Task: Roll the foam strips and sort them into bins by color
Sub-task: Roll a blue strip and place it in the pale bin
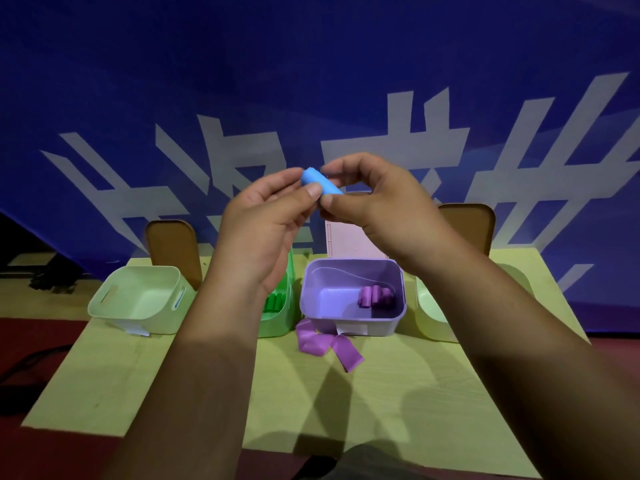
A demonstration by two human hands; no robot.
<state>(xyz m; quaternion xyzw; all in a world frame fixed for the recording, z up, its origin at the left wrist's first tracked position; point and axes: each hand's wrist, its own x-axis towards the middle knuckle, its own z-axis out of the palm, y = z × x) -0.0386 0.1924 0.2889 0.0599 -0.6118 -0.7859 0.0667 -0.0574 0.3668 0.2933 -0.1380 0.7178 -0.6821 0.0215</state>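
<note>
both hands, the left hand (266, 216) and right hand (377, 199), pinch a rolled blue foam strip (320, 183) high above the purple bin (353, 299), likely keeping the roll from springing open before binning.

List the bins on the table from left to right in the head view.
Pale bin → green bin → purple bin → yellowish bin, partly hidden.
</note>
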